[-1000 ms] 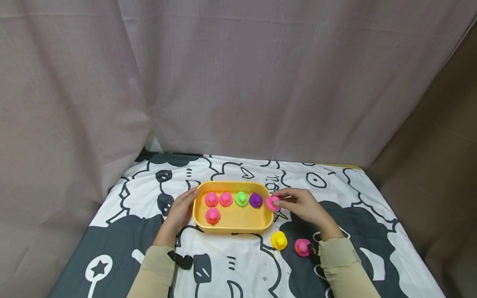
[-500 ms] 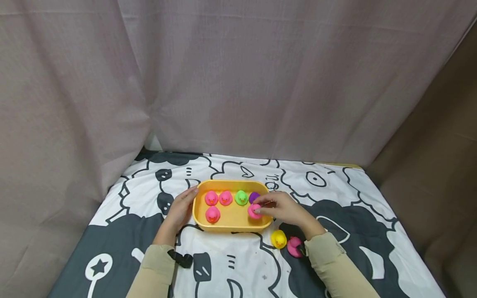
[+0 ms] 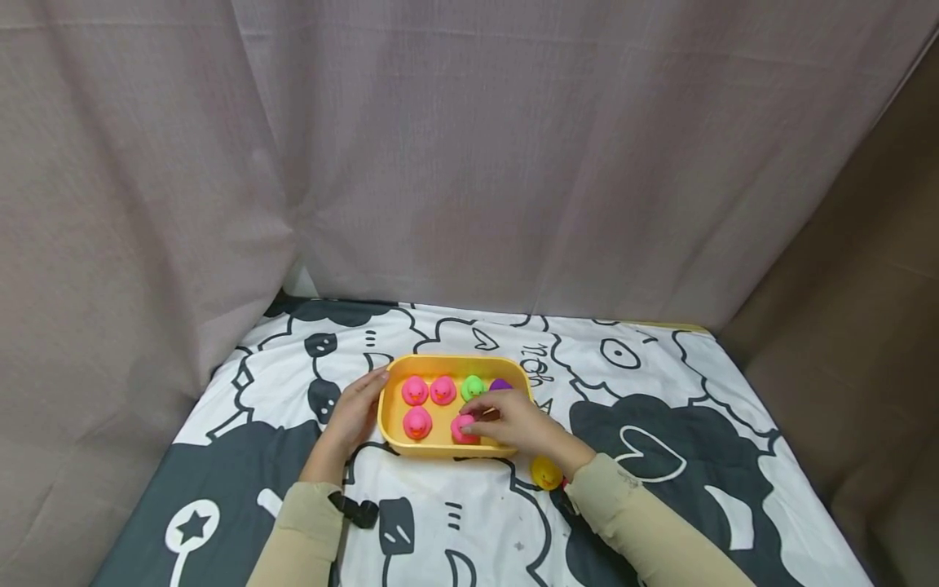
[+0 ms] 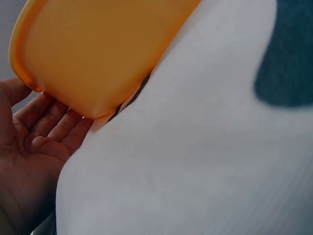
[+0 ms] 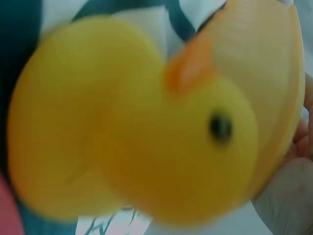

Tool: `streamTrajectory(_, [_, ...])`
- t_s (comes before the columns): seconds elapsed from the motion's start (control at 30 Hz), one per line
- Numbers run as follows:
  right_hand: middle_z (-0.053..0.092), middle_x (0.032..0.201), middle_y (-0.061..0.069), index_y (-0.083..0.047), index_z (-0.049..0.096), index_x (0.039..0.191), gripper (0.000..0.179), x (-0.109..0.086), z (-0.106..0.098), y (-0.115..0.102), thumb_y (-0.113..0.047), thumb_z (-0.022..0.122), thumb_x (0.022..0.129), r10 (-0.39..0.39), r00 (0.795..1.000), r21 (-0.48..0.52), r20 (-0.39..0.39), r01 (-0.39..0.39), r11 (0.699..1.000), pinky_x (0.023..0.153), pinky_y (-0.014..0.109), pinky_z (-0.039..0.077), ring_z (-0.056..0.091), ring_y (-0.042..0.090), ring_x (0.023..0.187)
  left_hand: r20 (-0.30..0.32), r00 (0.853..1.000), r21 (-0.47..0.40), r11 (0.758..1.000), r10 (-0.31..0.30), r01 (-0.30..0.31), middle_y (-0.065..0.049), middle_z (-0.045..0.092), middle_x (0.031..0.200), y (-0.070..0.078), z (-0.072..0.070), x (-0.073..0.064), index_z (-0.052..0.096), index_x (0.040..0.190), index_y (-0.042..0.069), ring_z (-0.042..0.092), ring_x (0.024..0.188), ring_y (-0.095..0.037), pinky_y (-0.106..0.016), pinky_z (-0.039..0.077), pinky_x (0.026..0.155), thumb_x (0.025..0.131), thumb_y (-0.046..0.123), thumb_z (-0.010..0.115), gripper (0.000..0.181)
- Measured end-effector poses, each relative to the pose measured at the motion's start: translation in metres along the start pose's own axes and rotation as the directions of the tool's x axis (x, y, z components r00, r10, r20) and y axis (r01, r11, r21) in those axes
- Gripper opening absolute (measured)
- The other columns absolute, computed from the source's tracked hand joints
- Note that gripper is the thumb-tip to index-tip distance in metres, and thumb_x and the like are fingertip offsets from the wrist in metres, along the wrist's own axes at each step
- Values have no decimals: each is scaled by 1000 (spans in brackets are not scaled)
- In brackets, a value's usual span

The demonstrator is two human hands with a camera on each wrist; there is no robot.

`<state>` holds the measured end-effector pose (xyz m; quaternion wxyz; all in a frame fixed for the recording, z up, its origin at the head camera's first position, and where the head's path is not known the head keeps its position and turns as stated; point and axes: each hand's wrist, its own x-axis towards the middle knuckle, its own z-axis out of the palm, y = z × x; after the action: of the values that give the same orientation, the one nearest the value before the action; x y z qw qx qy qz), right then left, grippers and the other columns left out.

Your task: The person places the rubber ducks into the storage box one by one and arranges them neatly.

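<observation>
My left hand [image 3: 355,410] holds the left end of a yellow tray [image 3: 447,451]. In the left wrist view its fingertips tuck under the tray's rim [image 4: 63,100], with the thumb at the edge. Over the tray's front half my right hand [image 3: 517,424] pinches a pink rubber duck [image 3: 462,430] between thumb and fingers. Inside the tray, a back row has two pink ducks [image 3: 414,390], a green duck [image 3: 473,386] and a purple duck [image 3: 500,384], partly covered by the right hand. Another pink duck [image 3: 417,423] sits at the front left.
A yellow duck [image 3: 546,473] lies on the patterned cloth [image 3: 469,538], under the right wrist, and fills much of the right wrist view. Beside it, a pink duck [image 5: 7,215] is mostly hidden by the right sleeve. Grey curtains [image 3: 469,163] hang behind.
My right hand has carried the pink duck from the tray's right rim leftward into its front row. The right sleeve now covers most of the loose pink duck. My left hand stays put.
</observation>
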<state>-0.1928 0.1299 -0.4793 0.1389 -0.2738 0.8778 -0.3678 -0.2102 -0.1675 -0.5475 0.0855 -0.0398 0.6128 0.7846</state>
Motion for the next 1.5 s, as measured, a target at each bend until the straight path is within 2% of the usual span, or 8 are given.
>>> streamTrajectory(0.23, [71, 105, -11, -17, 75, 113, 24, 12, 13, 0, -29, 75, 93, -51, 998, 3, -49, 51, 999, 88, 25, 57, 65, 7, 98, -12, 1000, -7, 1000, -5, 5, -8, 48, 151, 0, 1, 0, 51, 147, 6, 46, 137, -21, -34, 39, 113, 102, 34, 60, 53])
streamTrajectory(0.5, [70, 105, -13, -19, 75, 115, 30, 20, 20, -1, -38, 74, 92, -2, 998, 49, -56, 5, 999, 89, 27, 56, 64, 7, 99, -5, 1000, -1, 1000, -8, 8, -8, 46, 152, 1, 0, -2, 50, 147, 6, 45, 138, -21, -34, 39, 114, 102, 34, 59, 54])
streamTrajectory(0.7, [69, 104, -12, -20, 75, 114, 25, 22, 23, 1, -32, 75, 92, 16, 999, 82, -41, -13, 997, 89, 24, 56, 64, 7, 99, -7, 1000, -1, 1000, -2, 2, -9, 47, 152, 2, 0, -3, 51, 147, 5, 45, 139, -21, -34, 40, 113, 102, 33, 59, 53])
streamTrajectory(1.13, [67, 101, -13, -23, 75, 111, 22, 21, 22, 0, -31, 77, 91, 35, 999, 84, -16, -33, 996, 91, 28, 55, 63, 8, 99, 8, 1000, -13, 1000, 4, -4, -9, 45, 153, 2, 1, -3, 49, 148, 4, 43, 140, -22, -33, 39, 113, 103, 31, 57, 53])
streamTrajectory(1.5, [69, 99, -15, -25, 76, 107, 21, 23, 24, 2, -32, 80, 88, 60, 998, 84, 8, -60, 995, 85, 26, 56, 65, 7, 96, -5, 1000, -18, 1000, 0, 0, -9, 46, 152, 2, 2, -3, 50, 147, 4, 45, 139, -22, -32, 40, 113, 103, 31, 57, 52])
